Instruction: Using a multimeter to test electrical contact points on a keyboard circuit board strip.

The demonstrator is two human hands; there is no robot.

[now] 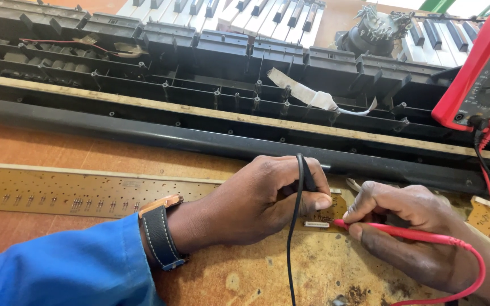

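Mid-check on the long circuit board (pixel 75 195) — left hand (pixel 256 201) pinching black probe (pixel 306 175), right hand (pixel 409 218) pressing red probe (pixel 370 226) onto it beside white connector (pixel 317 224), meter (pixel 483 73) wired beyond, keyboard frame (pixel 199 96) open.

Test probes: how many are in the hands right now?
2. The black probe is pinched in the left hand, tip hidden behind the fingers. The red probe is in the right hand, tip on the long circuit board.
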